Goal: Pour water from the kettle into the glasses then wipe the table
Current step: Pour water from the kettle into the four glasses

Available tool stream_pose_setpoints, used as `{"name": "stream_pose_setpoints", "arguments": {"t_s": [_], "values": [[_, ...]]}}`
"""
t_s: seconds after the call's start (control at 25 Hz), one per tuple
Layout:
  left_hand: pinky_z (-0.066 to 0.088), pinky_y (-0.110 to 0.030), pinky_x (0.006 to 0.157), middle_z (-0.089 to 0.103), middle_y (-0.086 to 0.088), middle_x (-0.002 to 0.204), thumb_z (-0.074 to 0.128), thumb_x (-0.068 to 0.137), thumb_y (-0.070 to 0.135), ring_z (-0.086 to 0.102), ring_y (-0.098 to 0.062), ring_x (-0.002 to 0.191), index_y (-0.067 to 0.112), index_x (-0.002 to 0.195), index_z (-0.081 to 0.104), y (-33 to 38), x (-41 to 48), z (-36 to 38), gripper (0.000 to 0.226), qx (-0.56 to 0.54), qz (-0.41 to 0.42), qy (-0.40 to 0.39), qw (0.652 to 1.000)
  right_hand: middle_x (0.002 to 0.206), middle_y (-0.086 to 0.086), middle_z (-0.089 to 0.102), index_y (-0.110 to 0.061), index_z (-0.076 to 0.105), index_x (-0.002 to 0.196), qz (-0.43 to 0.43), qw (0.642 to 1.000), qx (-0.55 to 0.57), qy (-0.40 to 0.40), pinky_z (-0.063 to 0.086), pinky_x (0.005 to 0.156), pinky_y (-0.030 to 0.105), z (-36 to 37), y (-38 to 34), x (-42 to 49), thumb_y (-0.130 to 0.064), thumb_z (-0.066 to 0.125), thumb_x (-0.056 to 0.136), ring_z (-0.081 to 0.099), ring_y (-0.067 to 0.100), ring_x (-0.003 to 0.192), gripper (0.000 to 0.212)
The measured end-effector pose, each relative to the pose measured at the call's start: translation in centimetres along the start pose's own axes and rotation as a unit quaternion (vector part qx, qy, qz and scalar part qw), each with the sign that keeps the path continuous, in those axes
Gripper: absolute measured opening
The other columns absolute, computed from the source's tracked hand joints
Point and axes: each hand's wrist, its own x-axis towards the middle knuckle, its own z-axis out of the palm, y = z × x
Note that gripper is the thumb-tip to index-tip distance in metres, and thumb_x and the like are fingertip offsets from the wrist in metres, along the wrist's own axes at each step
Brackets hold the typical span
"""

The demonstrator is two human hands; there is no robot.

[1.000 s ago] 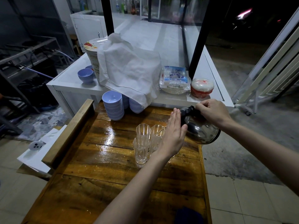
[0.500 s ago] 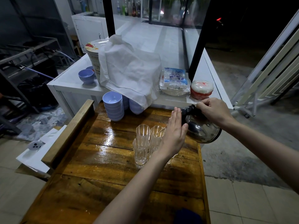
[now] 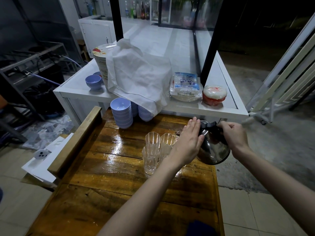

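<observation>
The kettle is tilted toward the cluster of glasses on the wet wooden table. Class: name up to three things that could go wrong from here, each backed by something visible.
1. The glasses stand tightly bunched, so water may well miss one and spill.
2. The left hand lies flat on the kettle; if it is hot, it could burn.
3. The table is already wet, and a nudged glass might slide or tip.

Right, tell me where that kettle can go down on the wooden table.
Bare wood lies near the person, between the glasses and the blue cloth, and left toward the raised wooden rail. The far end is crowded with stacked blue bowls.
</observation>
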Motion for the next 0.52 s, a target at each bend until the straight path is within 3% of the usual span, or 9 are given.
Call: {"name": "stream_pose_setpoints", "arguments": {"t_s": [0.08, 0.2, 0.32, 0.52], "values": [[-0.005, -0.023, 0.117, 0.000, -0.005, 0.162, 0.028, 0.104, 0.030, -0.004, -0.012, 0.148, 0.011, 0.152, 0.005, -0.1, -0.2, -0.2, 0.057, 0.019, 0.007, -0.008, 1.000, 0.056, 0.008, 0.059, -0.002, 0.064, 0.060, 0.009, 1.000, 0.019, 0.005, 0.043, 0.057, 0.039, 0.4, 0.3, -0.6, -0.040, 0.055, 0.079, 0.052, 0.022, 0.059, 0.043], [-0.004, -0.024, 0.118, -0.001, -0.005, 0.162, 0.027, 0.104, 0.031, -0.005, -0.011, 0.148, 0.011, 0.153, 0.005, -0.6, -0.4, -0.9, 0.057, 0.020, 0.007, -0.001, 1.000, 0.062, 0.016, 0.064, -0.003, 0.066, 0.062, -0.003, 1.000, 0.021, -0.001, 0.050, 0.061, 0.046, 1.1, -0.3, -0.5, -0.041, 0.055, 0.079, 0.057, 0.028, 0.061, 0.043], [-0.001, -0.028, 0.121, -0.001, -0.004, 0.162, 0.028, 0.104, 0.031, -0.005, -0.010, 0.148, 0.011, 0.153, 0.005, -1.3, -0.7, -1.8, 0.058, 0.007, -0.004, 0.019, 1.000, 0.061, 0.012, 0.066, -0.005, 0.067, 0.062, -0.033, 0.999, -0.002, -0.011, 0.052, 0.063, 0.049, 1.8, -1.8, 0.2, -0.045, 0.054, 0.075, 0.061, 0.029, 0.062, 0.044], [-0.002, -0.028, 0.121, -0.003, -0.005, 0.162, 0.030, 0.104, 0.028, -0.008, -0.010, 0.147, 0.010, 0.153, 0.003, -2.1, -1.2, -3.0, 0.059, -0.026, -0.032, 0.055, 0.998, 0.068, 0.016, 0.070, -0.006, 0.071, 0.065, -0.124, 0.989, -0.067, -0.056, 0.045, 0.057, 0.034, 3.2, -4.8, 1.3, -0.031, 0.056, 0.087, 0.063, 0.030, 0.066, 0.036]]}}
